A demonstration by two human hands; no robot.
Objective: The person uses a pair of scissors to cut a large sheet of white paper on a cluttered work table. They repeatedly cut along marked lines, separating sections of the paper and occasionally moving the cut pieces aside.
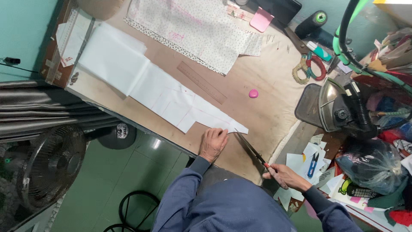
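My left hand (213, 143) lies flat on the near end of a long white fabric piece (146, 81) marked with faint pink lines, stretched across the brown table (266, 111). My right hand (285, 176) grips the handles of long dark scissors (251, 148). Their blades point up-left toward the pointed tip of the white fabric, right beside my left hand's fingers.
A wooden ruler (201, 82) and a pink round chalk (253, 93) lie mid-table. Printed fabric (189, 25) sits at the back, with a second pair of scissors (307, 60) and a thread cone (311, 23). An iron (339, 109) rests at right; a fan (51, 163) stands on the floor.
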